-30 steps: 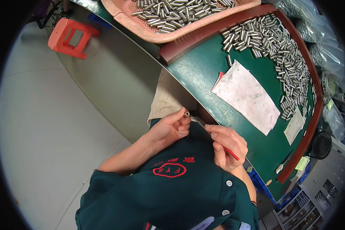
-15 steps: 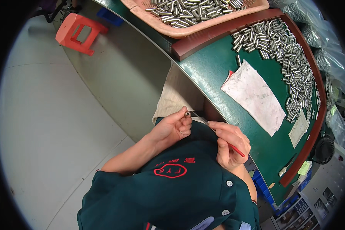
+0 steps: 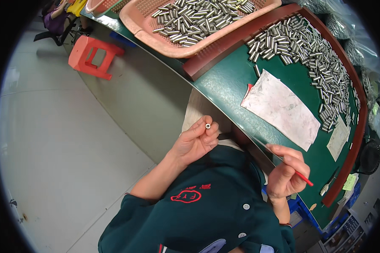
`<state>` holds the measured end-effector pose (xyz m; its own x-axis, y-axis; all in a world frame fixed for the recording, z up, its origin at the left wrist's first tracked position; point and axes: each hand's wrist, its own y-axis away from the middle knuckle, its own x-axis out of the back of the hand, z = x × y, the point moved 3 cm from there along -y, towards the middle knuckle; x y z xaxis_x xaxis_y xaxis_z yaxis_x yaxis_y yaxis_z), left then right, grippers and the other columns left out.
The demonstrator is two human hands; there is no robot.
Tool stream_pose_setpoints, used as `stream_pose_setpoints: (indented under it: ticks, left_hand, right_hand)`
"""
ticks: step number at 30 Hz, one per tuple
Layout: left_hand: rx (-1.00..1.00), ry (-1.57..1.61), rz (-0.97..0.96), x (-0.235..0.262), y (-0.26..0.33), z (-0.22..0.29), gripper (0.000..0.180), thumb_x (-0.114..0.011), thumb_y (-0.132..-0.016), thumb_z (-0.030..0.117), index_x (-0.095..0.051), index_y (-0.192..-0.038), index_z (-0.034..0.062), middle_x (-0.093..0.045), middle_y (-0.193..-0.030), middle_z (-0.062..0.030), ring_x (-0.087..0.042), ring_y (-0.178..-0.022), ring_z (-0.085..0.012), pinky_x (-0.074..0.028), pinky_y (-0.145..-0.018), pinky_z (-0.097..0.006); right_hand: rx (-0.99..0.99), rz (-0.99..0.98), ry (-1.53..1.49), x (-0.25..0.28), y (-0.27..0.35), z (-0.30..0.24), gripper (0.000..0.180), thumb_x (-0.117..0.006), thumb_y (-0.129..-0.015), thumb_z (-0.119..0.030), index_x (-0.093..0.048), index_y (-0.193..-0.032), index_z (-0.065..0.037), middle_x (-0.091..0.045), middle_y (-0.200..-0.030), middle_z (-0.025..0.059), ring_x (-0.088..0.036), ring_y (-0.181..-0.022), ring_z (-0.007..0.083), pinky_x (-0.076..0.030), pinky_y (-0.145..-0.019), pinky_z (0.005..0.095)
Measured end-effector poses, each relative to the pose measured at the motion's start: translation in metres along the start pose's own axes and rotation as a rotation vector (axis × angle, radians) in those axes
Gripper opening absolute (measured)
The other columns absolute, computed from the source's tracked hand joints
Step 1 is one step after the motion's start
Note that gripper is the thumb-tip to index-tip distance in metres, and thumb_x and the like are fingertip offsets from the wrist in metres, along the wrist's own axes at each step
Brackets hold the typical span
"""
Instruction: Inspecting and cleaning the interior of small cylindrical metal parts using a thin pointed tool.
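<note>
My left hand (image 3: 197,143) is closed around a small shiny metal tube (image 3: 207,126), its round open end facing up between thumb and fingers. My right hand (image 3: 288,175) pinches a slim tool with a red handle (image 3: 304,178) and a thin metal shaft. That shaft points up and left, apart from the tube, near the table edge. A stained whitish cloth (image 3: 283,107) lies flat on the green table beyond my right hand. Many similar metal tubes (image 3: 321,67) are heaped along the table's far side.
A dark red raised border (image 3: 215,55) rims the green table. At the far left of it stands a pink plastic basket (image 3: 156,47) of tubes. A paper slip (image 3: 338,138) and a small tool (image 3: 328,182) lie at right. A red stool (image 3: 82,52) and a seated person (image 3: 55,21) are at upper left.
My right hand has moved right with the red-handled tool, drawing its tip away from the tube. My left hand still holds the tube and has turned slightly. The view has shifted a little.
</note>
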<state>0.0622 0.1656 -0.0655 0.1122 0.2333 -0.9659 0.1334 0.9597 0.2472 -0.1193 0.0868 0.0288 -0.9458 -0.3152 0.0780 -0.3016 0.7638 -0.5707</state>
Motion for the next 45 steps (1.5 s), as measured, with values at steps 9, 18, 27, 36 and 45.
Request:
stream_pose_setpoints:
  ticks: [9, 18, 27, 36, 45]
  left_hand:
    - [-0.042, 0.043, -0.018, 0.021, 0.001, 0.004, 0.011, -0.053, -0.089, 0.014, -0.052, -0.098, 0.0071, -0.045, -0.08, -0.0036, -0.038, -0.068, -0.0114, -0.035, -0.063, -0.022]
    - [-0.176, -0.297, 0.055, 0.031, -0.001, 0.016, 0.01, -0.057, -0.087, 0.01, -0.053, -0.095, 0.0082, -0.047, -0.084, -0.0031, -0.045, -0.073, -0.0101, -0.037, -0.068, -0.021]
    - [-0.29, -0.483, 0.191, 0.033, 0.002, 0.021, 0.007, -0.056, -0.086, 0.004, -0.053, -0.092, 0.0063, -0.053, -0.091, -0.0067, -0.051, -0.08, -0.0125, -0.043, -0.076, -0.022]
    - [-0.3, -0.473, 0.203, 0.032, 0.004, 0.021, 0.007, -0.057, -0.085, 0.002, -0.053, -0.09, 0.0062, -0.053, -0.094, -0.0072, -0.051, -0.081, -0.0124, -0.043, -0.077, -0.023]
    - [-0.261, -0.415, 0.198, 0.035, 0.006, 0.023, 0.007, -0.057, -0.086, 0.004, -0.054, -0.091, 0.0079, -0.053, -0.093, -0.0062, -0.051, -0.08, -0.0117, -0.042, -0.075, -0.022]
  right_hand:
    - [-0.032, 0.114, 0.016, 0.016, 0.0, 0.001, 0.026, -0.045, -0.094, -0.024, -0.046, -0.094, 0.002, -0.06, -0.082, 0.0244, -0.063, -0.07, 0.0285, -0.055, -0.065, 0.0361]
    - [-0.063, 0.101, -0.008, 0.017, 0.001, 0.007, 0.025, -0.045, -0.094, -0.023, -0.046, -0.094, 0.003, -0.06, -0.082, 0.0247, -0.063, -0.071, 0.0292, -0.055, -0.065, 0.0364]
    - [-0.073, 0.092, 0.001, 0.017, 0.002, 0.009, 0.024, -0.044, -0.095, -0.021, -0.047, -0.096, 0.003, -0.06, -0.083, 0.0246, -0.063, -0.072, 0.0299, -0.056, -0.065, 0.0371]
    - [-0.095, 0.083, -0.012, 0.01, 0.003, 0.009, 0.023, -0.045, -0.094, -0.02, -0.047, -0.095, 0.003, -0.06, -0.083, 0.0242, -0.063, -0.073, 0.0292, -0.055, -0.066, 0.0355]
    - [-0.075, 0.001, -0.009, 0.0, 0.004, 0.009, 0.02, -0.046, -0.094, -0.017, -0.046, -0.093, 0.003, -0.061, -0.083, 0.0242, -0.063, -0.072, 0.0276, -0.053, -0.066, 0.0326]
